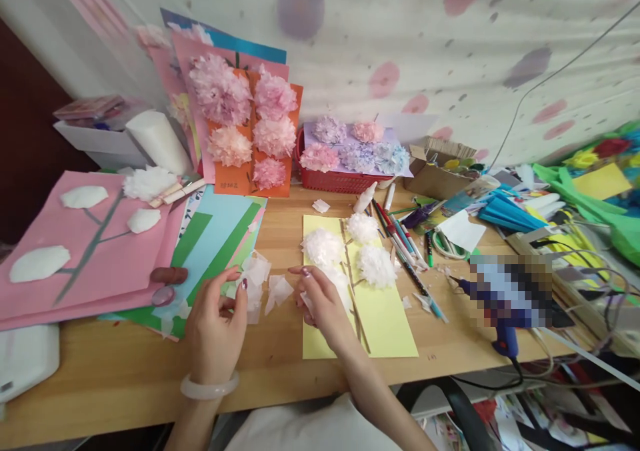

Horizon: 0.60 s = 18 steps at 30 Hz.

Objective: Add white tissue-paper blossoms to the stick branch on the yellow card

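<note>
My left hand [216, 324], a pale bangle at its wrist, hovers over the near table with thumb and fingers apart. Beside its fingertips lie thin white tissue paper pieces [257, 271]. My right hand [323, 301] is above the left part of a yellow card [385, 324], its fingers curled around what looks like a small bit of white tissue paper [307, 303]. White ruffled paper flowers [377, 269] sit on the card along a drawn brown stem. The right hand partly hides one flower [340, 287].
Pink card [125, 237] with white shapes and green sheets [190, 241] lie left. Behind stand an orange card [235, 185] with pink flowers and a red basket [333, 183]. Pens [400, 237] lie right of the yellow card, near a blue glue gun [506, 341] and cables.
</note>
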{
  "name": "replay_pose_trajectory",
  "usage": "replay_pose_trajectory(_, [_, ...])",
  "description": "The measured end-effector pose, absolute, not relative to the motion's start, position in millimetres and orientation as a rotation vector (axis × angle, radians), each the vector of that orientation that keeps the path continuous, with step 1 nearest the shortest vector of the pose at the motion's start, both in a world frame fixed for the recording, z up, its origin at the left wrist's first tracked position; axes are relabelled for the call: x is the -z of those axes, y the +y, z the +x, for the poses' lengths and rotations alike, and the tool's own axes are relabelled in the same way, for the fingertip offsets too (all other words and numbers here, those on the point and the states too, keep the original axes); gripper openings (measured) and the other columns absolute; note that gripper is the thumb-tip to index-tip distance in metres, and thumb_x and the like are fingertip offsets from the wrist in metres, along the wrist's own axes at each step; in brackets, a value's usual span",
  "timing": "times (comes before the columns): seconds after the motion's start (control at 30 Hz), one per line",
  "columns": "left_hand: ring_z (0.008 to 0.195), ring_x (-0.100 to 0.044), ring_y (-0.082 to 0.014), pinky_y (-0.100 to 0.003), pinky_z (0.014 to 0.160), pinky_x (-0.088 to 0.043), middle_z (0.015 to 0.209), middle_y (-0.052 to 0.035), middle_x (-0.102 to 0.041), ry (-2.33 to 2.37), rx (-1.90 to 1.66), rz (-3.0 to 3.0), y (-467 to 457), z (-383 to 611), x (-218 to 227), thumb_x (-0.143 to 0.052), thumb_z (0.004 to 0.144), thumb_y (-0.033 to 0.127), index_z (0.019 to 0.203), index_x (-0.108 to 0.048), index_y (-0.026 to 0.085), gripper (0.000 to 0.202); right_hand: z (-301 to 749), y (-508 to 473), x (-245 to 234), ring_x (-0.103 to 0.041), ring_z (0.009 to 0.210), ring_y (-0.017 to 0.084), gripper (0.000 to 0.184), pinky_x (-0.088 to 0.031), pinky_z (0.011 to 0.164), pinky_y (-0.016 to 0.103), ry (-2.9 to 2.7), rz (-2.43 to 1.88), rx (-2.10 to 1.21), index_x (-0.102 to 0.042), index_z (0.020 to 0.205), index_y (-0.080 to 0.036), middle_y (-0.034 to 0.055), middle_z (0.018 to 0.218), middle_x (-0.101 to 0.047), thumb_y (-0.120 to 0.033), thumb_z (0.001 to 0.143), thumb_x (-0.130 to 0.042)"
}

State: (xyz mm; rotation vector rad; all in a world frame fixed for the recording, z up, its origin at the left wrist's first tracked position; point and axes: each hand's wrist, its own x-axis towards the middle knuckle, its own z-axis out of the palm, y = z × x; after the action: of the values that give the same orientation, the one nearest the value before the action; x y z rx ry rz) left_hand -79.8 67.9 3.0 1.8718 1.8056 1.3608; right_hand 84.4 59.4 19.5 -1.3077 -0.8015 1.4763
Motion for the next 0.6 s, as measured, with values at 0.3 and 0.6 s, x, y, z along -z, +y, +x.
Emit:
replay_pose_trajectory(0.3, [0.067, -0.059, -0.0116, -0.024, 0.057, -0.051, 0.099, -0.0058, -0.065, 1.231, -1.281, 2.015, 51.6, -43.2, -13.0, -0.064, 0.083, 0.019, 0.105, -0.062, 0.022, 0.022, 94.5, 53.8, -24.8, -0.058, 0.071, 0.016, 0.031, -0.045, 0.060, 0.026, -0.247, -0.839, -1.699, -0.067, 0.096, -0.023, 0.0038, 0.088, -0.065, -0.044, 0.073, -0.070])
replay_pose_trajectory(0.6, [0.084, -0.064, -0.0154, -0.022, 0.062, -0.054, 0.091, -0.0053, -0.067, 1.217, -1.293, 1.939, 56.4, -43.2, -9.4, -0.058, 0.087, 0.016, 0.089, -0.064, 0.021, 0.008, 97.7, 41.5, -19.9, -0.063, 0.085, 0.016, 0.035, -0.048, 0.079, 0.027, -0.480, -0.866, -1.635, -0.067, 0.101, -0.023, 0.0023, 0.097, -0.068, -0.020, 0.067, -0.075])
